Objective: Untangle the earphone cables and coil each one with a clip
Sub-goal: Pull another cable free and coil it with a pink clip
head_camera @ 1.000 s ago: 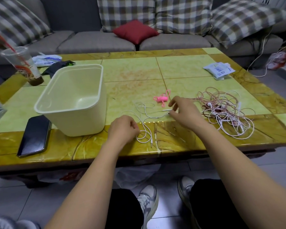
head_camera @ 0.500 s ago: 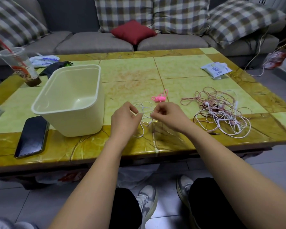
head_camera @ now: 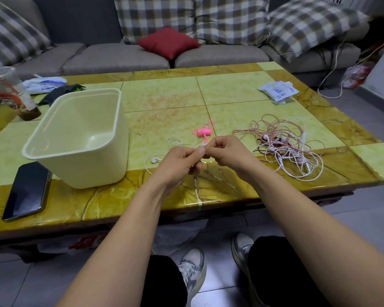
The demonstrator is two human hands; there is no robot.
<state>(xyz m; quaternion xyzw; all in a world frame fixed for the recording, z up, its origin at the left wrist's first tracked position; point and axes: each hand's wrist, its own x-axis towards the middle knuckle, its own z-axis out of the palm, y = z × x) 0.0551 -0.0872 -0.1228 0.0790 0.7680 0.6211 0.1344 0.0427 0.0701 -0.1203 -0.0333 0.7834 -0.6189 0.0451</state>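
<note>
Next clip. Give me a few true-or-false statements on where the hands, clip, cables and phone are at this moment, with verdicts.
1. The left hand and the right hand both pinch the white earphone cable. True.
2. The pink clip is held in the right hand. False: it lies on the table, just beyond the hands.
3. The tangled cable pile sits inside the cream bin. False: it lies on the table, to the right of the hands.
4. The phone lies on the table, left of the cream bin. True.
</note>
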